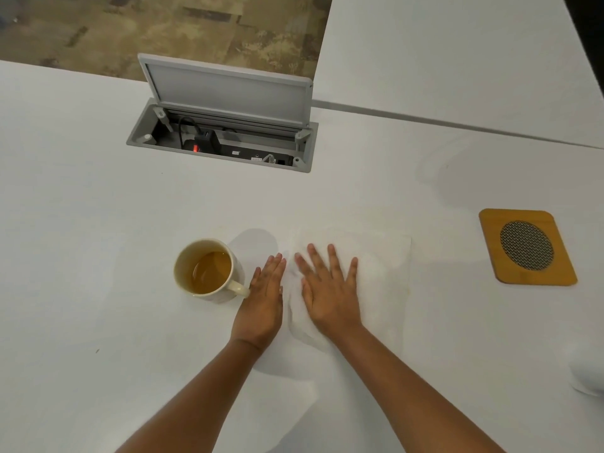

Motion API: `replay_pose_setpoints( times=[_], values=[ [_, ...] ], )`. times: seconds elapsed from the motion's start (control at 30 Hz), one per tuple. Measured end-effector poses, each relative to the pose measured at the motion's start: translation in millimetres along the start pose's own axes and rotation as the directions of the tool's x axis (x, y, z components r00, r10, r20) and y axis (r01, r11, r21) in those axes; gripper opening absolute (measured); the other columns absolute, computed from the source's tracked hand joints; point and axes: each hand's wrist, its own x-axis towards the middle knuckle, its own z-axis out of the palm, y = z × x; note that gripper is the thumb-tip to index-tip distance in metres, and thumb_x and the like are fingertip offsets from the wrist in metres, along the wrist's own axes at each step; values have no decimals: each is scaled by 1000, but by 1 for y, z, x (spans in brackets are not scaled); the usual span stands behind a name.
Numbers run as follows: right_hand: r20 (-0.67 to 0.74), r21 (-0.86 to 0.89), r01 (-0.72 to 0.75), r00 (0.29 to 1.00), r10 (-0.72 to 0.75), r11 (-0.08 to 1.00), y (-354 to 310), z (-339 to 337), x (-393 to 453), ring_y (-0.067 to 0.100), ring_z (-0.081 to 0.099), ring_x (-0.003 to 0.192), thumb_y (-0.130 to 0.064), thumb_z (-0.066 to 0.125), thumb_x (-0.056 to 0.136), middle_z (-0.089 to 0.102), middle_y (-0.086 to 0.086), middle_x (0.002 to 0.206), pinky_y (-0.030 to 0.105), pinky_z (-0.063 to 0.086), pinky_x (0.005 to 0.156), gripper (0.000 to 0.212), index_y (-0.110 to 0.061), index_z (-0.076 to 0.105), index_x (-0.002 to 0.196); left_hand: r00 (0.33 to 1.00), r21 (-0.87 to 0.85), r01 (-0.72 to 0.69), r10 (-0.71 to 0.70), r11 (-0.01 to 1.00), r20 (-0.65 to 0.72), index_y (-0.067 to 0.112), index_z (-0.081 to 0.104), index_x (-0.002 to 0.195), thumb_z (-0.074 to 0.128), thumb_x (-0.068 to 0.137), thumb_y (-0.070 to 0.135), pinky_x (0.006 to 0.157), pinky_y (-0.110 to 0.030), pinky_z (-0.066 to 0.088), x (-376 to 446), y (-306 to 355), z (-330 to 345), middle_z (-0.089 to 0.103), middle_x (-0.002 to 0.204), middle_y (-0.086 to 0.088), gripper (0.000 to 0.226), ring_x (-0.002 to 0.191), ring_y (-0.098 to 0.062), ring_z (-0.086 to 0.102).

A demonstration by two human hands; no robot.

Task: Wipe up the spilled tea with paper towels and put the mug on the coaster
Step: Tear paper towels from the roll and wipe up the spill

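right hand (pixel 328 289) flat on paper towel (pixel 379 276), left hand (pixel 265 295) beside mug (pixel 209 269)

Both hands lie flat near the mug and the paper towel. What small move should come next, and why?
Probably keep pressing and slide the paper towel with the right hand, which lies flat on it. A faint yellow stain shows at the towel's right edge, so tea is being soaked up. The mug still holds tea, stands off the coaster, and the left hand lies beside its handle.
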Motion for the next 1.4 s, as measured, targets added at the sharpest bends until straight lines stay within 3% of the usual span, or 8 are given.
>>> replay_pose_setpoints(
  times=[0.13, 0.3, 0.63, 0.8, 0.9, 1.1, 1.23, 1.4],
  values=[
    [-7, -6, -194, 981, 194, 981, 61, -15, 33, 23, 7, 145, -32, 29, 97, 15, -9, 156, 59, 1, 112, 51, -32, 16, 146, 1000, 13, 11, -11, 1000, -11, 22, 14, 145, 23, 97, 14, 108, -8, -10, 1, 1, 0, 11, 151, 12, 49, 139, -1, 3],
    [-59, 41, -408, 910, 410, 912, 136, -33, 21, 22, 8, 145, -27, 29, 98, 13, -6, 157, 55, 6, 115, 51, -23, 16, 147, 997, -17, 70, -69, 997, 16, 27, 12, 145, 21, 98, 19, 106, -9, -8, 1, 1, 1, 15, 154, 7, 48, 141, -5, 5],
    [-98, 119, -544, 826, 555, 831, 146, -27, -44, 26, 8, 145, -17, 30, 98, 13, 10, 157, 44, 8, 119, 51, -6, 16, 146, 994, -15, 101, -100, 995, 50, 25, 11, 145, 20, 98, 19, 112, -21, 3, 1, 3, -2, 14, 155, 5, 48, 143, -14, 9],
    [-66, 90, -390, 916, 396, 916, 94, -20, -53, 29, 16, 143, -26, 20, 93, 20, 14, 154, 41, 10, 117, 55, -4, 22, 144, 994, -10, 97, -97, 995, 46, 25, 12, 145, 20, 98, 20, 110, -20, 2, 1, 3, -1, 14, 155, 4, 48, 143, -15, 9],
    [-81, 103, -227, 968, 236, 968, 47, -18, -51, 35, 30, 137, -24, 29, 90, 34, 15, 147, 41, 17, 115, 54, -3, 37, 139, 995, -5, 98, -98, 995, 35, 25, 13, 145, 21, 98, 21, 109, -20, 3, 1, 4, 0, 16, 154, 4, 47, 143, -15, 10],
    [9, 90, 185, 982, -187, 979, -37, 5, -52, 18, 31, 139, -31, 36, 92, 41, -1, 146, 41, 26, 113, 49, -15, 40, 138, 989, -92, 140, -136, 986, 51, 30, 15, 144, 27, 98, 25, 108, -21, 10, 1, 2, 0, 18, 154, 5, 48, 143, -15, 12],
    [30, 81, 212, 976, -215, 974, -35, 6, -45, 17, 30, 139, -29, 36, 93, 43, -1, 145, 43, 26, 113, 48, -12, 40, 138, 992, -108, 118, -113, 987, 57, 31, 10, 144, 27, 97, 29, 109, -17, 4, 1, 2, 0, 15, 154, 8, 51, 140, -6, 7],
    [60, 162, 230, 968, -242, 960, -27, 3, -2, 12, 2, 145, -22, 29, 96, 13, -3, 157, 35, 1, 120, 53, -18, 15, 147, 999, -133, 49, -45, 990, 29, 39, -5, 140, 36, 94, 29, 108, -7, 0, 2, 4, -3, -2, 150, 19, 62, 140, 2, 4]
  ],
)
